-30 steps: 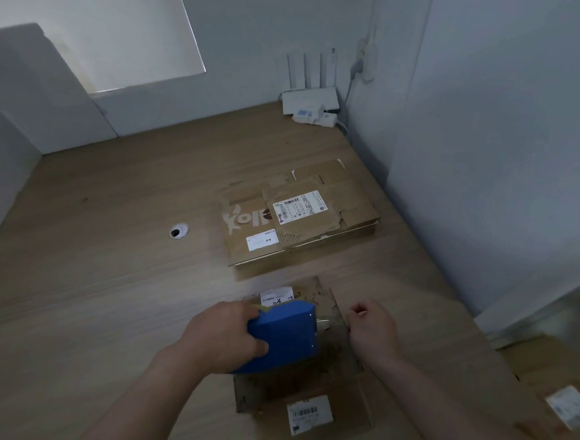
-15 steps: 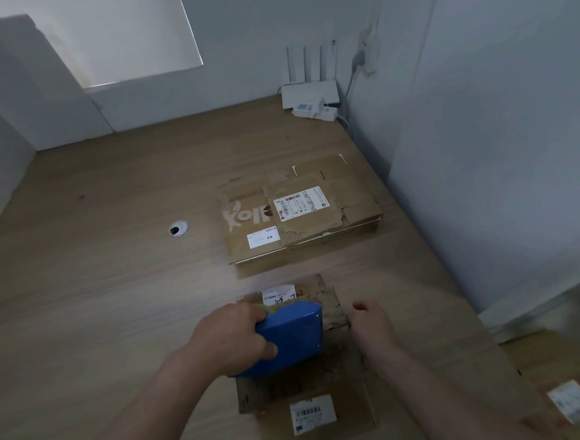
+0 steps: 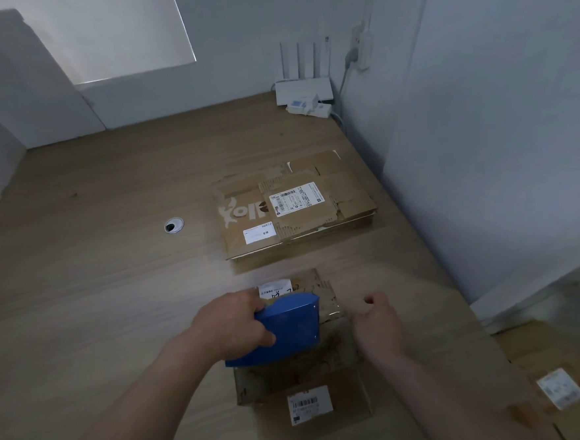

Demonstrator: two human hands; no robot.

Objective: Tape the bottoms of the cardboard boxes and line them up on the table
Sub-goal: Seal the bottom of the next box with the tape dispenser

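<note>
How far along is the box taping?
Done: nothing visibly finished; no assembled box stands lined up on the table. In hand: the left hand grips the blue tape dispenser on the near cardboard box; the right hand is beside the shiny tape strip, grip unclear. Left: the flattened boxes farther back, plus a blurred labelled box at lower right.

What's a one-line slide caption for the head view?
Left hand grips a blue tape dispenser on the near cardboard box; right hand loosely curled beside it, flat cardboard stack behind.
</note>
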